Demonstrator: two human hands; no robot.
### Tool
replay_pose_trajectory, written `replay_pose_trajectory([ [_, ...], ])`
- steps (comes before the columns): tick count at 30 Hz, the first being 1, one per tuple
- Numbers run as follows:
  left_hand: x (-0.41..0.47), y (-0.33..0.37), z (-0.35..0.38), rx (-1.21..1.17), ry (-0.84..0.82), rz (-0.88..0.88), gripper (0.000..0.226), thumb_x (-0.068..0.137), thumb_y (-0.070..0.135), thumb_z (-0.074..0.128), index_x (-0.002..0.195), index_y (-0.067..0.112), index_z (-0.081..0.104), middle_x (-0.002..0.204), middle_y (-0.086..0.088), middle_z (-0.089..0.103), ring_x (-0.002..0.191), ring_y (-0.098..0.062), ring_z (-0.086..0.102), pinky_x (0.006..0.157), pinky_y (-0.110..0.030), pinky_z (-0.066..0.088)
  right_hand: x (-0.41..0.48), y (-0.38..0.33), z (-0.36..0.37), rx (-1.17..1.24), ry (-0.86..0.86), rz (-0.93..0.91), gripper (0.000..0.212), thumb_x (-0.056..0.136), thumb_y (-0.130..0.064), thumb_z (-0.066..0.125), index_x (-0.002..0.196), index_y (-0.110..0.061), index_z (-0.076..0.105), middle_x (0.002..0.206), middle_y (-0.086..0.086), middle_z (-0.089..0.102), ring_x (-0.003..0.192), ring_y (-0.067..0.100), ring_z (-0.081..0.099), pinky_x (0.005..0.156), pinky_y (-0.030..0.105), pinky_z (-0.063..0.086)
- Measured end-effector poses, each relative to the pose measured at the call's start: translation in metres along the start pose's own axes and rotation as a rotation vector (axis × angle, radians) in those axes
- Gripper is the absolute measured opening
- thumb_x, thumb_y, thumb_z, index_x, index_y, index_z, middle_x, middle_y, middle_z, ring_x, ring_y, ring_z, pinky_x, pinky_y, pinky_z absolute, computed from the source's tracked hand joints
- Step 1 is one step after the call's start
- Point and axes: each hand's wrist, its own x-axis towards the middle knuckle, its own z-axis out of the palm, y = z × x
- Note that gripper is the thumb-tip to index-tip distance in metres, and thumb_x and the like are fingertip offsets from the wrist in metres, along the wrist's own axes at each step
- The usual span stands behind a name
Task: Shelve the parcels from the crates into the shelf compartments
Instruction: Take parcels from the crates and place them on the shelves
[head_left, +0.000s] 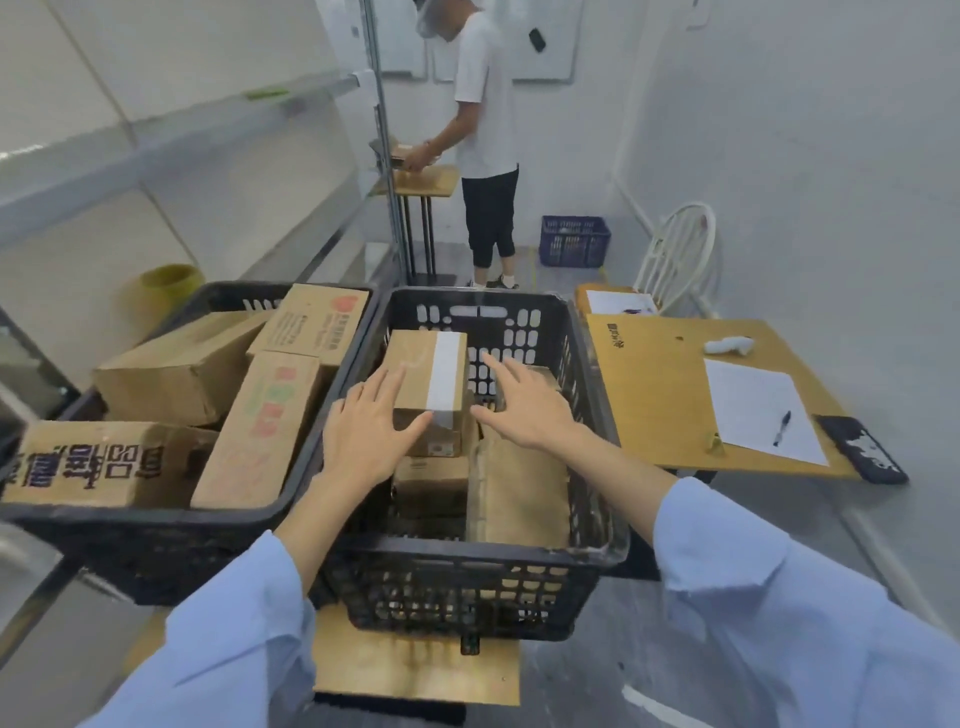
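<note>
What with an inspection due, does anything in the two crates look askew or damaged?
Yes. In the left crate the parcels lie jumbled: the long box with red and green print leans tilted against the crate wall, poking above the rim, and the box with black characters looks crumpled at its right end.

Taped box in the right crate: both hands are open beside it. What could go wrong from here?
The taped box sits atop a lower box; the left hand and right hand are open, gripping nothing yet, so a one-sided pull might tip it. The crate wall stands close beside the right hand and could catch the box on lifting. In the left crate a printed box leans on the rim near the left forearm; a brush might shift it.
</note>
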Motion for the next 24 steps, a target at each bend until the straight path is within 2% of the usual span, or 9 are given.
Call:
replay_pose_trajectory([
  [8,0.031,-0.007,0.041,0.017,-0.087,-0.093,0.079,0.093,0.061,0.046,0.156,0.024,0.016,0.163,-0.003,0.015,0.144,-0.027,0.027,0.113,-0.045,0.029,0.05,0.018,0.041,0.034,-0.113,-0.045,0.087,0.089,-0.062,0.055,0.157,-0.034,0.008,0.164,0.004,0.015,0.148,0.031,0.021,0.112,0.054,0.033],
  [14,0.042,-0.019,0.066,0.08,-0.142,-0.139,0.084,0.091,0.064,0.048,0.156,0.028,0.009,0.163,-0.014,0.01,0.144,-0.032,0.024,0.111,-0.043,0.033,0.07,0.013,0.069,0.073,-0.169,-0.076,0.093,0.086,-0.061,0.061,0.156,-0.034,0.007,0.161,0.004,0.022,0.143,0.029,0.03,0.108,0.052,0.038],
  [19,0.048,-0.021,0.075,0.049,-0.116,-0.118,0.083,0.086,0.057,0.061,0.15,0.02,0.023,0.15,-0.015,0.03,0.131,-0.031,0.034,0.1,-0.041,0.042,0.079,0.015,0.078,0.084,-0.184,-0.073,0.094,0.086,-0.056,0.065,0.157,-0.03,0.008,0.159,0.005,0.026,0.142,0.028,0.032,0.108,0.051,0.039],
  [24,0.058,-0.027,0.075,-0.07,-0.069,-0.058,0.083,0.084,0.045,0.07,0.148,0.016,0.028,0.146,-0.01,0.034,0.128,-0.026,0.039,0.098,-0.038,0.044,0.09,0.028,0.071,0.118,-0.181,-0.028,0.096,0.083,-0.039,0.068,0.157,-0.031,0.007,0.146,0.007,0.042,0.13,0.029,0.042,0.099,0.049,0.047],
])
